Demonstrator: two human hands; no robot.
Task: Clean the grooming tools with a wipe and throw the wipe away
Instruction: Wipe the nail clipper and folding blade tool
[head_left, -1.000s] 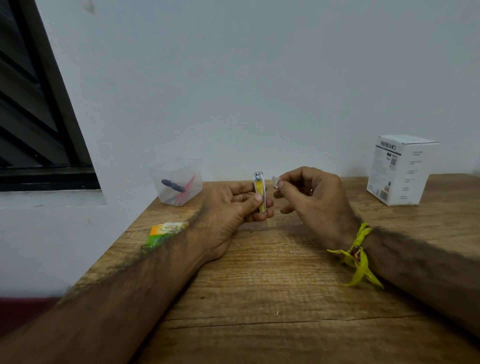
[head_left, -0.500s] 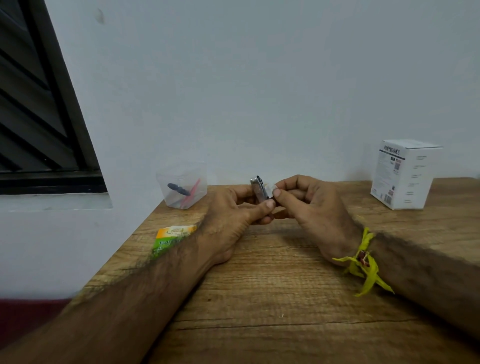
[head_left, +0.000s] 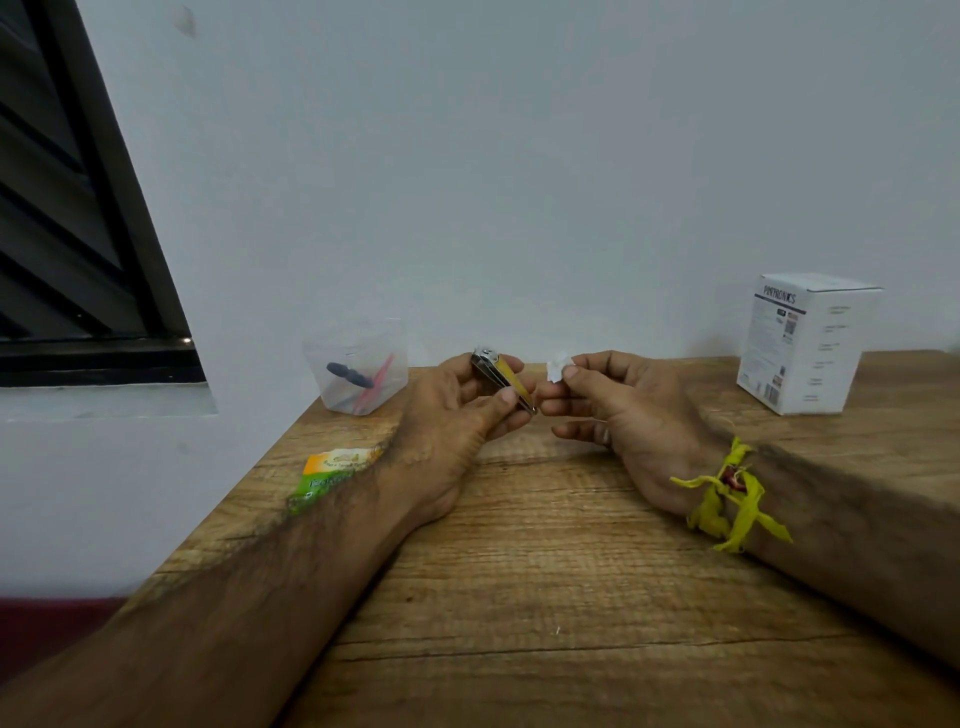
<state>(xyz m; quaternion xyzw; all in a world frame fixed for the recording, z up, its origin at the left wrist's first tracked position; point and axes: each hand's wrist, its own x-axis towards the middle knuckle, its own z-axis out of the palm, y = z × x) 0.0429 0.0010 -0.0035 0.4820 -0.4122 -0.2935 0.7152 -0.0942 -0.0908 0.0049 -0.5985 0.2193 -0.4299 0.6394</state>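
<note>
1. Up between the two hands, above the wooden table (head_left: 519, 571), sits the silver nail clipper with a yellow face (head_left: 503, 380), gripped by the left hand (head_left: 457, 415) between thumb and curled fingers.
2. Just right of it, the right hand (head_left: 623, 410) pinches a small white wipe (head_left: 558, 367) between thumb and forefinger (wipe and clipper slightly apart).
3. Its long axis runs diagonally: the riveted end is up and to the left, the other end down toward the right hand.
</note>
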